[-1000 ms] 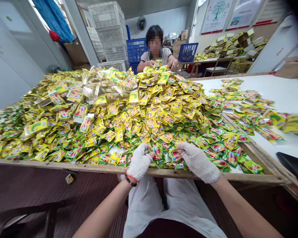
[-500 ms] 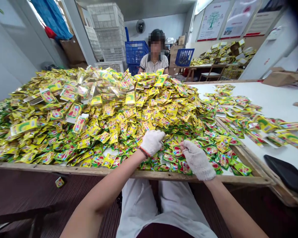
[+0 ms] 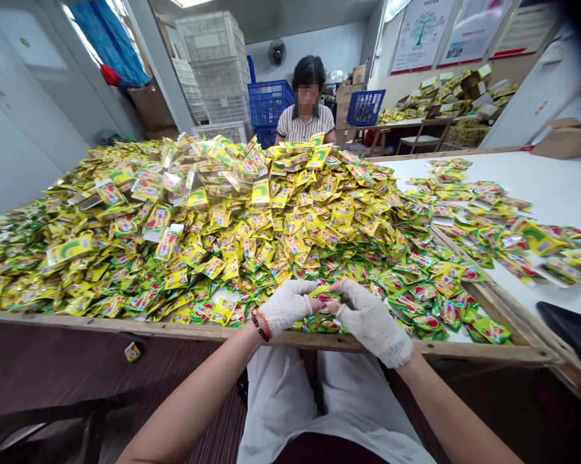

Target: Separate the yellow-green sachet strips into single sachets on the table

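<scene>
My left hand (image 3: 286, 305), in a white fingertip-less glove with a beaded bracelet at the wrist, is closed on the left side of a small candy-like packet (image 3: 325, 298). The packet is green and yellow with a red print, and fingers partly cover it. On its right side, my right hand (image 3: 373, 321), gloved the same way, pinches it between thumb and fingers. Both hands are just above the table's front edge, facing each other. Around and beyond them spreads a large heap of similar yellow and green packets (image 3: 290, 241).
A wooden rim (image 3: 174, 327) borders the table in front. Flat yellow boxes (image 3: 73, 248) lie on the heap. More packets (image 3: 493, 206) are scattered at right, near a black tray-like object (image 3: 568, 332). A person (image 3: 306, 119) sits opposite, before blue baskets (image 3: 270, 103).
My hands have come together, the left moving down toward the table's edge and the right moving in to meet it. A packet is now held between them. The view has shifted slightly.
</scene>
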`<state>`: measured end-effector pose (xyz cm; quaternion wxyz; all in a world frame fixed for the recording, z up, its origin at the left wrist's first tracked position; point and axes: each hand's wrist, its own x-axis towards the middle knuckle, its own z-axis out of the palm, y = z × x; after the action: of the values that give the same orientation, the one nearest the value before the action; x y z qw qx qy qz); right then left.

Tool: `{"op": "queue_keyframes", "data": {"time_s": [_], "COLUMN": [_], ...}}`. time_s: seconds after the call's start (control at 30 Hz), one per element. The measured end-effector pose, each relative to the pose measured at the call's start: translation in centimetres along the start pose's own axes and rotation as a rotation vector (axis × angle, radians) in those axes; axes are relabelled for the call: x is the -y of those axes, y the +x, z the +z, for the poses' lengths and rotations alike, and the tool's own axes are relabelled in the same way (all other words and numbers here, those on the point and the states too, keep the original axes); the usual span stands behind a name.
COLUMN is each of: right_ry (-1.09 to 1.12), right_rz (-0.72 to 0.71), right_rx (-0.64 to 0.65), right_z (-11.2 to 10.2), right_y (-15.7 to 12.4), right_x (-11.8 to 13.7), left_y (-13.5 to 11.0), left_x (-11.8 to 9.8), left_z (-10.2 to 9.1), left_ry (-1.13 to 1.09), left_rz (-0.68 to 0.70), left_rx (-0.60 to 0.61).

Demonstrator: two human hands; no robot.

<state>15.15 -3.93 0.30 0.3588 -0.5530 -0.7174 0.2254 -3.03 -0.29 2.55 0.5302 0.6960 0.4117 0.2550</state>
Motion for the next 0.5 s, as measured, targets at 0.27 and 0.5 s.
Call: {"op": "queue_keyframes", "data": {"time_s": [0.27, 0.5], "right_ry": [0.083, 0.139], "right_rz": [0.005, 0.044], "right_rx": [0.137, 0.074], "right_z": [-0.5, 0.9], "right_y": [0.4, 0.7], "right_x": [-0.2, -1.5], "left_y": [-0.5, 0.0], "left_x": [0.7, 0.4], "left_z": [0.3, -0.1], "left_ry": [-0.197, -0.152], "left_rz": [-0.033, -0.037], "left_rx": [0.087, 0.038]}}
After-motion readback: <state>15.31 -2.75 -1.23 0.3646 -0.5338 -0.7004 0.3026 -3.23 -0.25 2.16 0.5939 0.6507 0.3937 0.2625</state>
